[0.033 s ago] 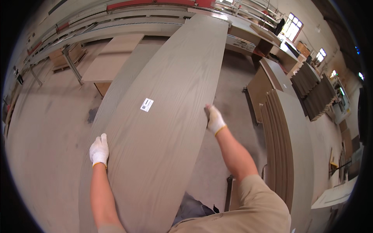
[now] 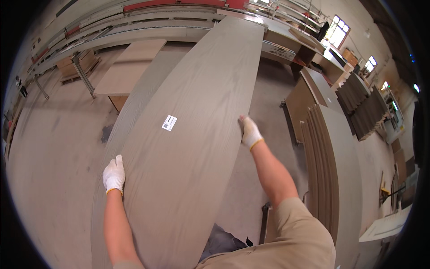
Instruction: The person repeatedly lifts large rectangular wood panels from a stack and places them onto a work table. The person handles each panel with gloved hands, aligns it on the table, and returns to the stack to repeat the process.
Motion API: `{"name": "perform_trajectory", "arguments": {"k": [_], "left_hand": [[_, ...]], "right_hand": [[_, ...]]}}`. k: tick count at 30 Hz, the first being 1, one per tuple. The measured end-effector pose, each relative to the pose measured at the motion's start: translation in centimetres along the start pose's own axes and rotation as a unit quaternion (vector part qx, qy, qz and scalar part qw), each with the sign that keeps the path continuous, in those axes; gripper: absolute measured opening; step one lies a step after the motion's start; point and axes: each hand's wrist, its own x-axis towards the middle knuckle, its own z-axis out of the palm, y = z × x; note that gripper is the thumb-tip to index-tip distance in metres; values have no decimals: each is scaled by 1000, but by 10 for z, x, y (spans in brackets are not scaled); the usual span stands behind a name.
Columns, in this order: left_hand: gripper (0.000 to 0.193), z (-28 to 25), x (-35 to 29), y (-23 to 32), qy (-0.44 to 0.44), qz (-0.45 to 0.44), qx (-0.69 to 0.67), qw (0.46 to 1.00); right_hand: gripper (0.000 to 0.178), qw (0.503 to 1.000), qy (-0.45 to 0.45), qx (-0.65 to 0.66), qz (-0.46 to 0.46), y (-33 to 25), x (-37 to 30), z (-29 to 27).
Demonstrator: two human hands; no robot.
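Note:
A long grey-brown wood-grain panel (image 2: 192, 134) stretches from in front of my body to the far machine, with a small white label (image 2: 169, 122) on its face. Beneath its left side, a second grey panel (image 2: 139, 98) sticks out. My left hand (image 2: 113, 174), in a white knitted glove, grips the top panel's left edge, its fingers together above the lower sheet. On the opposite edge, my right hand (image 2: 250, 133), gloved the same way, holds the panel at about mid-length; some of its fingers are hidden by the board.
Several brown panels (image 2: 322, 170) form a stack at my right, with more stacks (image 2: 363, 105) behind. A light-topped board pile (image 2: 130, 67) stands left of the panels. The long machine frame (image 2: 179, 33) crosses the far side. A person (image 2: 20, 86) is at far left.
My right hand has shifted slightly right and away from me, together with the panel's right edge. My left hand has stayed nearly in place.

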Motion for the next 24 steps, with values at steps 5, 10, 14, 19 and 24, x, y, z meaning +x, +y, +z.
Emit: {"name": "perform_trajectory", "arguments": {"k": [5,10,14,19,24], "left_hand": [[82,13,31,-24,-19,18,16,1000],[91,6,24,-7,-33,-29,-17,999],[92,-3,4,-57,-31,-59,-28,997],[90,-8,-44,-150,10,-118,-51,992],[90,-15,-116,-262,66,-180,-65,979]], "right_hand": [[35,998,8,-58,-11,-46,51,20],[43,998,2,-50,-33,-41,57,8],[49,989,50,-129,-45,-1,24,19],[49,993,-84,7,-79,83,-43,12],[46,997,-71,36,6,147,-151,26]]}}
